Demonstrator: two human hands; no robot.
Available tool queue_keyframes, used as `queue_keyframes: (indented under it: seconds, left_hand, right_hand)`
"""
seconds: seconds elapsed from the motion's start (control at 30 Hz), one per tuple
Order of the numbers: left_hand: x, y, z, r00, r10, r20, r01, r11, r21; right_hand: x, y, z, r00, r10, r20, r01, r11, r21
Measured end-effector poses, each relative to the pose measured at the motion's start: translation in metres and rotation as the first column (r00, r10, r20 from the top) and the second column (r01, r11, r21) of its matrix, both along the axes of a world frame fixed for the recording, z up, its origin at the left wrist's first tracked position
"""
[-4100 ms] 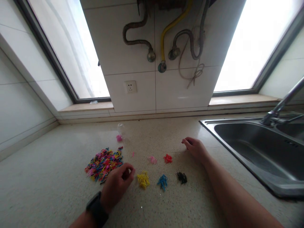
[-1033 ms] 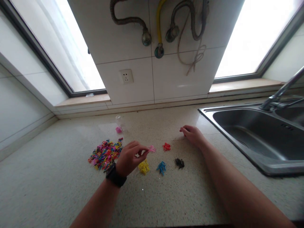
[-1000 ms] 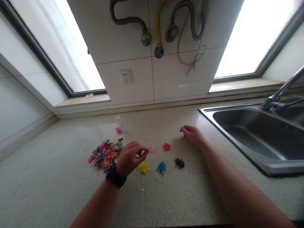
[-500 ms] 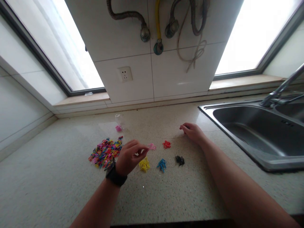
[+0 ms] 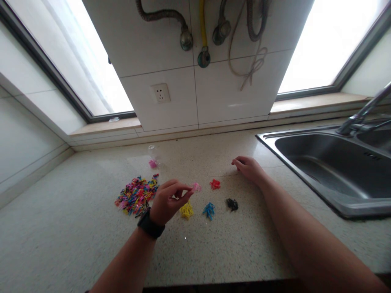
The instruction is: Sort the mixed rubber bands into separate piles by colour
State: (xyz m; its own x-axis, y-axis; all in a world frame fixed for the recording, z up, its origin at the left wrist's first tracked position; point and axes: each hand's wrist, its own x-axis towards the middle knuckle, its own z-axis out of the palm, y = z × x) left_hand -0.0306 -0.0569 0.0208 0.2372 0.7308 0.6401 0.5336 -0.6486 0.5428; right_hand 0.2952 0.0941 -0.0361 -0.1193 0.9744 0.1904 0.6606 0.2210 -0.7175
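Note:
My left hand [image 5: 171, 199], a dark watch on its wrist, pinches a pink rubber band at the left edge of the small pink rubber band pile [image 5: 197, 187]. Just below those fingers lies a yellow pile [image 5: 186, 211], partly covered by the hand. A blue pile [image 5: 209, 210], a black pile [image 5: 232, 204] and a red pile [image 5: 215, 184] sit separately to the right. Left of the hand spreads a large heap of mixed rubber bands [image 5: 136, 195]. My right hand [image 5: 247, 167] rests on the counter with curled fingers, beyond the red pile; nothing shows in it.
A clear plastic container [image 5: 152, 151] lies behind the heap, with a pink piece [image 5: 152, 164] at its near end. The steel sink [image 5: 320, 171] with its faucet [image 5: 357, 118] is at right. Tiled wall with socket [image 5: 161, 93] and hoses rises behind; the counter's front edge shows below.
Over several seconds my left hand moved right from beside the heap to the pink pile. Lately it stays there, pinching. My right hand keeps its place; the view has tilted down.

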Motion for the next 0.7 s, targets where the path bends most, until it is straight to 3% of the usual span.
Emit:
queue_keyframes:
  seconds: [0.7]
  left_hand:
    - [-0.0026,0.0035,-0.0066,0.999,0.034,0.01,-0.034,0.996,-0.077]
  right_hand:
    - [-0.0008,-0.0009,0.0011,1.0,-0.008,0.021,0.009,1.0,-0.008]
